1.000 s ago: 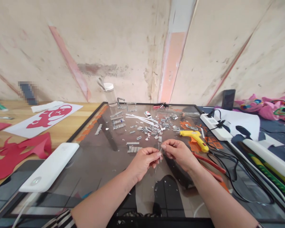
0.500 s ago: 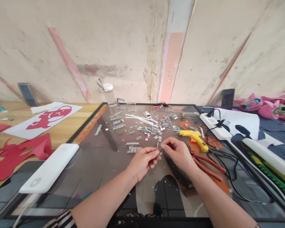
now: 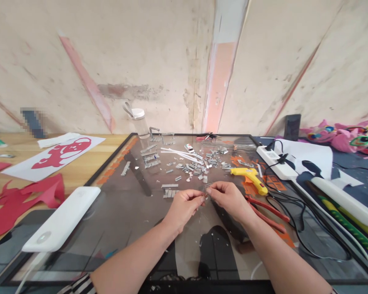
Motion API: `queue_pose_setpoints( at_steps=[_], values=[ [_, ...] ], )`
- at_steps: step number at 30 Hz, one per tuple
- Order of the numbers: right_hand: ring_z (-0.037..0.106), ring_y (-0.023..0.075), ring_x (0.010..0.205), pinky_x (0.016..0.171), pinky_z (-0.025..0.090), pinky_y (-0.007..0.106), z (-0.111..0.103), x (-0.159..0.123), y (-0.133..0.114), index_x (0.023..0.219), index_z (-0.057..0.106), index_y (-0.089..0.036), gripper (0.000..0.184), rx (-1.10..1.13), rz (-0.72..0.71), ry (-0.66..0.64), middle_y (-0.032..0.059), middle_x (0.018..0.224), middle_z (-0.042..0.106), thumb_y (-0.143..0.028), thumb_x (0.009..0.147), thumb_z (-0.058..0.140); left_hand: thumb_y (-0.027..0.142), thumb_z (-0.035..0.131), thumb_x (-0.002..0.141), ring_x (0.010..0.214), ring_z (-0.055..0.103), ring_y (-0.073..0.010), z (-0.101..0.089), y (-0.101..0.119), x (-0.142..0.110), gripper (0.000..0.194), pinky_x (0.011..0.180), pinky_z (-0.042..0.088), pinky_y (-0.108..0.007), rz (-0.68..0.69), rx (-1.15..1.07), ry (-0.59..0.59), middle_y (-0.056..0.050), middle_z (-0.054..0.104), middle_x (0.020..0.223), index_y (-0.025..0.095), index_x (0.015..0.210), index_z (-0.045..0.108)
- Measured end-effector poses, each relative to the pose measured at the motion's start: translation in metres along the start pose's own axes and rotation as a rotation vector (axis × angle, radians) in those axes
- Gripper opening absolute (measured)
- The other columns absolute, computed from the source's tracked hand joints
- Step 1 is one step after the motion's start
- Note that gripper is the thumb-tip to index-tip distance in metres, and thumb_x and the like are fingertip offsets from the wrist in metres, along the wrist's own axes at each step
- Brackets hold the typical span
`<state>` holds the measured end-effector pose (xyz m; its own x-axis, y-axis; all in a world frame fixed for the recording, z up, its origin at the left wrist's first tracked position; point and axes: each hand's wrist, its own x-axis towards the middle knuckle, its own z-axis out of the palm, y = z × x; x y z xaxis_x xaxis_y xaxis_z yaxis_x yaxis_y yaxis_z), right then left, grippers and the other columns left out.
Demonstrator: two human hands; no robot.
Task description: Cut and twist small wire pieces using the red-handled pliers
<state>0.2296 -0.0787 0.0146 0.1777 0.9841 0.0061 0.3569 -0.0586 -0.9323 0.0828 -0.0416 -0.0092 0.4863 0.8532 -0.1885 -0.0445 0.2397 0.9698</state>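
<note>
Both hands meet just above the dark glass tabletop [image 3: 119, 228], fingertips almost touching. My left hand [image 3: 181, 208] has thumb and forefinger pinched together. My right hand [image 3: 230, 199], beside it, pinches a thin, shiny, wire-like piece [image 3: 207, 185] that shows above the fingertips. What lies between the left fingers is too small to make out. Just beyond the hands are scattered small grey folded pieces [image 3: 192, 167]. Left of them, a little row of grey pieces [image 3: 171, 193] lies flat. Pliers with red handles [image 3: 270, 215] rest beside my right wrist.
A yellow glue gun [image 3: 248, 174] lies right of the grey pieces, near a white power strip [image 3: 276, 163] and black cables. White strips [image 3: 180, 153] and thin wires [image 3: 237, 145] lie farther back. A clear bottle [image 3: 141, 124] stands at the rear left; a white device [image 3: 61, 220] sits left.
The fingertips have shifted slightly against each other. The wire-like piece stood nearly upright between them before and now leans toward the right hand. The view has drifted a little.
</note>
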Motion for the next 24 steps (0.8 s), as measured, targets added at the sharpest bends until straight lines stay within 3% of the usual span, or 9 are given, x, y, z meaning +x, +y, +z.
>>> queue_pose_setpoints(
  at_steps=[8,12,24],
  values=[
    [0.041,0.0096,0.051,0.048,0.031,0.021,0.002,0.0,-0.003,0.059,0.061,-0.014,0.019,-0.078,-0.011,0.043,-0.0021,0.053,0.052,-0.031,0.067,0.057,0.039,0.063,0.067,0.041,0.034,-0.0054,0.001,-0.003,-0.001,0.026,0.04,0.023,-0.019,0.051,0.162,0.055,0.0,0.057,0.056,0.013,0.069,0.066],
    [0.037,0.0085,0.049,0.046,0.029,0.021,0.001,0.0,-0.001,0.057,0.059,-0.015,0.02,-0.043,-0.018,0.031,-0.0037,0.05,0.048,-0.032,0.068,0.058,0.04,0.062,0.067,0.041,0.037,-0.0061,0.001,-0.002,-0.002,0.027,0.041,0.026,-0.019,0.062,0.17,0.037,0.0,0.058,0.058,0.013,0.071,0.066],
    [0.026,0.0043,0.041,0.04,0.019,0.02,0.007,0.002,0.008,0.061,0.051,-0.016,0.025,0.387,0.091,-0.119,-0.0083,0.046,0.035,-0.038,0.067,0.062,0.031,0.06,0.068,0.044,0.036,-0.0058,0.002,-0.003,-0.003,0.02,0.044,0.026,-0.019,0.079,0.149,0.04,0.001,0.056,0.057,0.013,0.075,0.066]
  ],
)
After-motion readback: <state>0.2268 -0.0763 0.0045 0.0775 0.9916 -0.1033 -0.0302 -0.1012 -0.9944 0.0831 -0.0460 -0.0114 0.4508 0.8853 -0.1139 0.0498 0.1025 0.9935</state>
